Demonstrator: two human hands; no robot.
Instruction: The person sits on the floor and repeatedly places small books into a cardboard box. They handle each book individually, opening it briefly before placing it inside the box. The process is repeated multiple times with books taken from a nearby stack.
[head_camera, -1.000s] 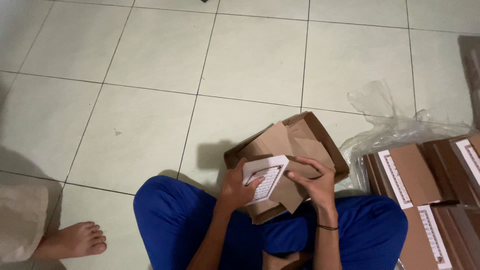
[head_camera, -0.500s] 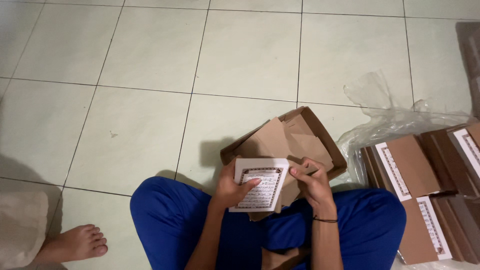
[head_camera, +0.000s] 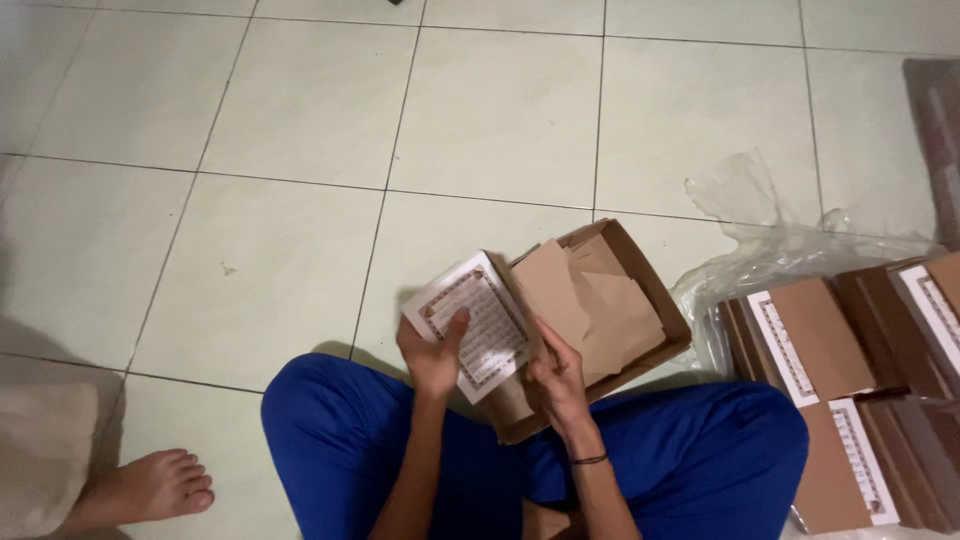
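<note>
A pale green tiled floor (head_camera: 480, 110) is seen. A white printed card with an ornate border (head_camera: 470, 318) is grasped by the left hand (head_camera: 432, 355) and steadied by the right hand (head_camera: 556, 372) over an open brown cardboard box (head_camera: 655, 300).

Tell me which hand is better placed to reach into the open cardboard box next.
Probably the right hand. It rests against the open cardboard box, beside the brown paper sheets inside. The left hand grips the white printed card, thumb on its face, so it is occupied.
</note>
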